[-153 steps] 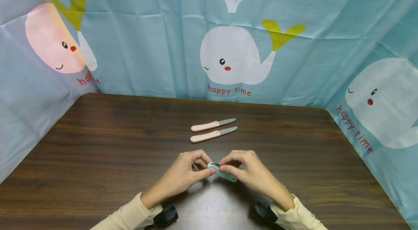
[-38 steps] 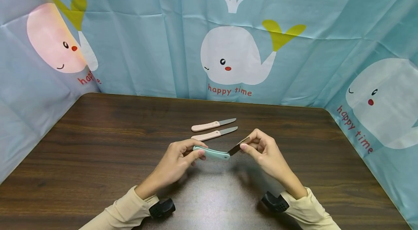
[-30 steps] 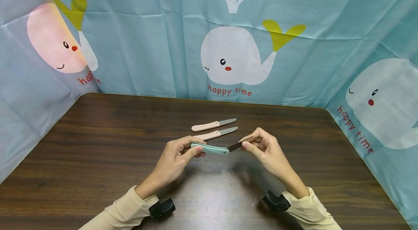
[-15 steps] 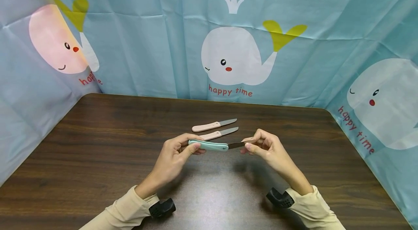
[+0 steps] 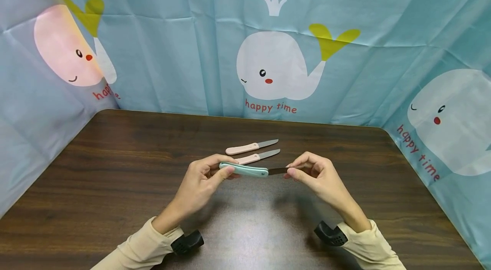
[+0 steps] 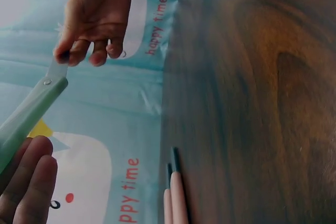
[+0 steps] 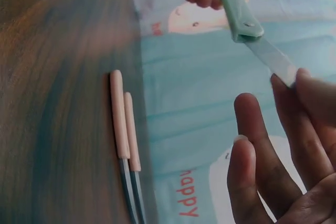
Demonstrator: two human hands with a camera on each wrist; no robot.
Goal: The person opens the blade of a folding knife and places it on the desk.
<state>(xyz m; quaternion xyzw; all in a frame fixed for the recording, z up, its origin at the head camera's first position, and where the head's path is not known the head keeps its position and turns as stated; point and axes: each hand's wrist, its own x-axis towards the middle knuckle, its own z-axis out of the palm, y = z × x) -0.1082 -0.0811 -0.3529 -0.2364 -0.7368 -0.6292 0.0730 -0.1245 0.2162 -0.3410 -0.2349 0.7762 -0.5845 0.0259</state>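
Note:
A folding knife with a mint-green handle (image 5: pixel 249 170) is held up over the table, its blade (image 5: pixel 277 171) swung out nearly in line with the handle. My left hand (image 5: pixel 201 180) grips the handle's far end between thumb and fingers. Toward the blade's tip, my right hand (image 5: pixel 316 176) pinches the blade between thumb and index finger, hiding the tip. In the right wrist view the pivot end of the green handle (image 7: pixel 241 17) faces my right hand, with the blade (image 7: pixel 273 61) running to the fingertips. The left wrist view shows the blade (image 6: pixel 56 69) too.
Two pink-handled knives lie side by side behind my hands, blades out to the right: a farther knife (image 5: pixel 242 149) and a nearer knife (image 5: pixel 251 159), its handle partly covered by my left hand. A whale-print curtain (image 5: pixel 215 70) hangs around the dark wooden table (image 5: pixel 134 155).
The blade, folded close to the handle at first, has swung out until almost straight. Both hands have risen from the front of the table and moved apart; lately they hold nearly still.

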